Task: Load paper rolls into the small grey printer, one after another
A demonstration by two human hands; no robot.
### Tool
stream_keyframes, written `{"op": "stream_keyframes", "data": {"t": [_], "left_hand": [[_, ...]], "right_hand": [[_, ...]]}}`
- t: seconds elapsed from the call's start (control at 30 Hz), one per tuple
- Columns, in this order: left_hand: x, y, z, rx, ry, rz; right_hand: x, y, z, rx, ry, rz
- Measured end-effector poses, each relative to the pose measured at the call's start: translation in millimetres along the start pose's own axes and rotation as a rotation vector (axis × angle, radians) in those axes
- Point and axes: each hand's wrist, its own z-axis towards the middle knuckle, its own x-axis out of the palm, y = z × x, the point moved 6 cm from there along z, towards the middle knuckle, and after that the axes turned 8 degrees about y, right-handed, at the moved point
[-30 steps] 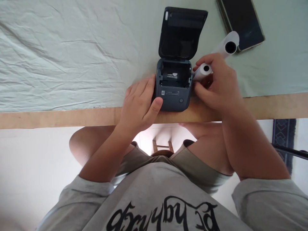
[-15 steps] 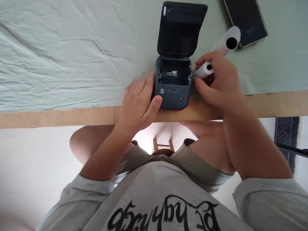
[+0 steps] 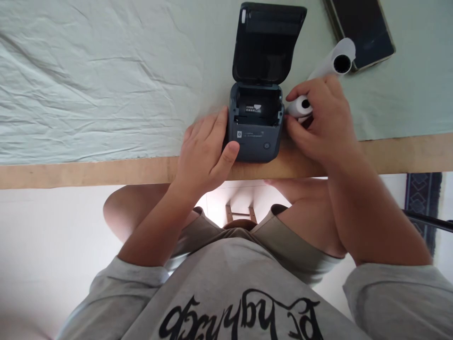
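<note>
A dark blue-grey portable label printer (image 3: 255,141) rests at the table's near edge, its black lid (image 3: 266,47) raised and its roll compartment (image 3: 256,101) exposed. Along the printer's left side lie the fingers of my left hand (image 3: 205,151), its thumb over the front left corner, holding the body steady. Right beside the printer, my right hand (image 3: 325,118) pinches a small white paper roll (image 3: 298,106) between thumb and fingers. The dark core end of this roll faces up toward me. Part of the roll is hidden behind the fingers.
A larger white paper roll (image 3: 331,63) with a dark core lies just beyond my right hand. Beside it is a dark phone-like slab (image 3: 364,30). Pale green cloth (image 3: 106,85) covers the table, with a wooden edge (image 3: 88,172) along the front.
The small roll has turned slightly in my right hand and shifted a little to the left. My left hand and the printer stay in place.
</note>
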Motion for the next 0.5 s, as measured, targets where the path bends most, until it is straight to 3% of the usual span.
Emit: {"op": "stream_keyframes", "data": {"t": [0.13, 0.27, 0.4, 0.5], "left_hand": [[-0.1, -0.7, 0.1, 0.006, -0.002, -0.006], [0.5, 1.1, 0.0, -0.008, 0.017, -0.018], [2.6, 2.5, 0.0, -0.002, 0.031, 0.008], [3.9, 3.2, -0.6, 0.001, 0.031, 0.022]], "right_hand": [[-2.5, -5.2, 1.1, -0.017, -0.027, 0.068], [-11.2, -2.2, 0.8, 0.007, -0.134, 0.173], [-22.1, 19.3, 2.1, -0.096, -0.256, 0.291], [-21.7, 37.0, 8.6, -0.160, -0.232, 0.266]]}}
